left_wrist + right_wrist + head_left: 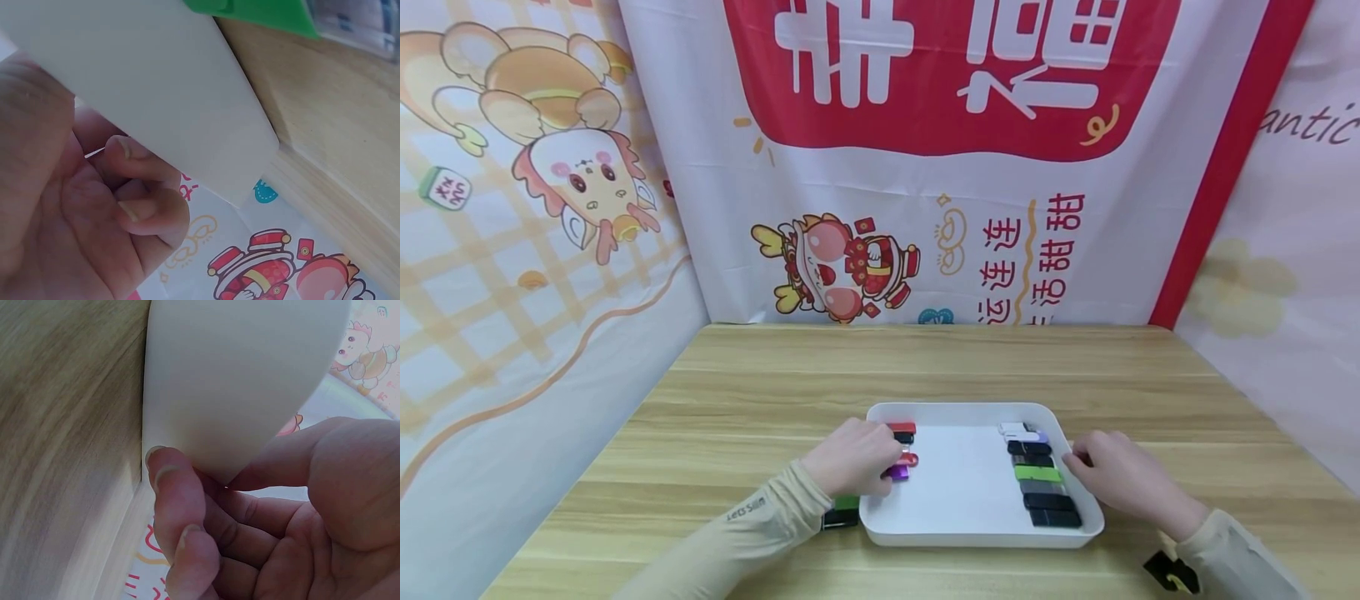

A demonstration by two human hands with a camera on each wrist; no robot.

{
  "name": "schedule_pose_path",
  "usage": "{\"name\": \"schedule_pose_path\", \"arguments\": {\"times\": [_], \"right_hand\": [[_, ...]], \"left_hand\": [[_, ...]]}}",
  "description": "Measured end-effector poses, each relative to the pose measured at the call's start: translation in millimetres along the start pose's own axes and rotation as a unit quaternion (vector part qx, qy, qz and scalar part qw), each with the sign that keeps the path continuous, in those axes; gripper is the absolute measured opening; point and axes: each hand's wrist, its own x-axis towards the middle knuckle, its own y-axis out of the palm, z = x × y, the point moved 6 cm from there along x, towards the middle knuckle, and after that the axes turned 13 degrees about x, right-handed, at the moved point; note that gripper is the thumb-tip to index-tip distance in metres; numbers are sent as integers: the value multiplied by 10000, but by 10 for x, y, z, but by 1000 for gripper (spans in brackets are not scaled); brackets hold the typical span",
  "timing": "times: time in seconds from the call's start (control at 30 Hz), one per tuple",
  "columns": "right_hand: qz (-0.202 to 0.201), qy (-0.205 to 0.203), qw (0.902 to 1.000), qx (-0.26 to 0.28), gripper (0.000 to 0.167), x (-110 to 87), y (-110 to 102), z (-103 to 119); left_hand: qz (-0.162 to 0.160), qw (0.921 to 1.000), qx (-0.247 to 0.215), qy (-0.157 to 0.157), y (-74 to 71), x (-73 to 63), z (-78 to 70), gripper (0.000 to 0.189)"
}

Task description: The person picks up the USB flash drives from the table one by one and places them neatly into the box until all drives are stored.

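A white tray (964, 487) lies on the table with a row of small USB flash drives along each short side. My left hand (857, 457) reaches over its left wall, pinching a purple flash drive (898, 472) whose left end is hidden. Just above it lie a red flash drive (907, 459) and a black one (905, 437). On the right side, my right hand (1112, 471) grips the tray's wall. In the right wrist view, the thumb is at the rim and the fingertips (181, 494) lie against the outside.
Inside the tray, the right-hand row includes a bright green drive (1038, 473) and black drives (1049, 502). Green and black drives (841, 518) sit on the table left of the tray. A black and yellow object (1171, 572) is by the right wrist. Printed cloths hang behind the table (925, 358).
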Motion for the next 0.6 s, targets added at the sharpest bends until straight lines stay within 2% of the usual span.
{"name": "schedule_pose_path", "arguments": {"times": [0.4, 0.6], "right_hand": [[-20, -32, 10000, -66, 24, -1, 3, -2], [-5, -54, 10000, -36, 24, 0, 3, 3]], "left_hand": [[-95, 9996, 264, -64, -10, -10, -6, 16], [-272, 9985, 452, -130, -26, -9, 7, 17]]}}
